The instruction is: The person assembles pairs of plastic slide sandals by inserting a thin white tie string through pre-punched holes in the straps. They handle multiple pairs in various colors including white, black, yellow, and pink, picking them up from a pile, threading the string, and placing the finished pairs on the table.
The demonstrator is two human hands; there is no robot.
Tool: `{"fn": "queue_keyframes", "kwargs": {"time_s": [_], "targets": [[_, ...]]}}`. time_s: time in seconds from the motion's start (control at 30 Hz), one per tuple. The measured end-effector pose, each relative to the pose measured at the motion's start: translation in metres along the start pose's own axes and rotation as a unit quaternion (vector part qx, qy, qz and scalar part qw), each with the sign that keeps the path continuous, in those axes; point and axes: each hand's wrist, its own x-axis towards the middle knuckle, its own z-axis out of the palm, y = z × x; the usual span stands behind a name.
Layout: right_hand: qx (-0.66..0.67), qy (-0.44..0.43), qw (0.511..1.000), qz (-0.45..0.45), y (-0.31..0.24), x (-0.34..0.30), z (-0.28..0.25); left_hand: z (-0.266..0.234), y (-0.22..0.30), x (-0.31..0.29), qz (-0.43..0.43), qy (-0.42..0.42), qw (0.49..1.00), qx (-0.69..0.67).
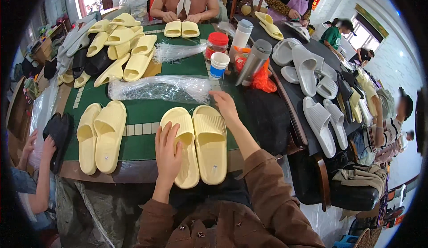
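Observation:
A pair of pale yellow slippers stands side by side at the table's near edge, toes away from me. My left hand point(167, 146) lies over the strap of the left slipper point(187, 170), fingers stretched out and thumb apart. Just beyond the right slipper point(211, 156), my right hand point(226, 109) pinches at the right end of a bundle of thin clear plastic ties point(156, 88). Exactly what its fingertips grip is too small to see. Another yellow pair point(109, 136) stands to the left.
Yellow slippers point(120, 36) are heaped at the far left. A red-lidded jar point(216, 45), a white-and-blue cup point(219, 65) and a steel flask point(256, 60) stand at right. Grey slippers point(318, 118) cover the side table. A person point(185, 2) handles slippers opposite; another's hand point(48, 147) holds a black slipper.

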Motion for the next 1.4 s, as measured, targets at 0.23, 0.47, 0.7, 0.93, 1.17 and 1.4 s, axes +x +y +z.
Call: {"fn": "queue_keyframes", "kwargs": {"time_s": [0.23,0.47,0.7,0.93,1.17,1.4], "targets": [[-0.224,0.041,0.96,-0.161,0.013,0.02,0.024,0.0,0.004,0.003,0.009,0.002,1.0,-0.006],[-0.204,0.105,0.949,-0.215,0.018,0.012,0.018,-0.001,0.001,0.001,0.001,0.001,1.0,-0.006],[-0.205,0.172,0.932,-0.246,0.013,-0.009,-0.02,0.002,0.0,0.002,0.011,0.008,1.0,-0.008],[-0.18,0.114,0.963,-0.164,0.017,-0.015,-0.02,-0.001,0.004,0.002,0.01,-0.005,1.0,-0.007],[-0.017,0.18,0.953,-0.242,-0.03,-0.057,-0.013,-0.002,0.002,0.0,0.031,0.028,0.999,0.033],[0.039,-0.199,0.929,-0.311,-0.071,-0.146,0.029,-0.019,0.021,-0.012,0.091,0.056,0.985,-0.135]]}}
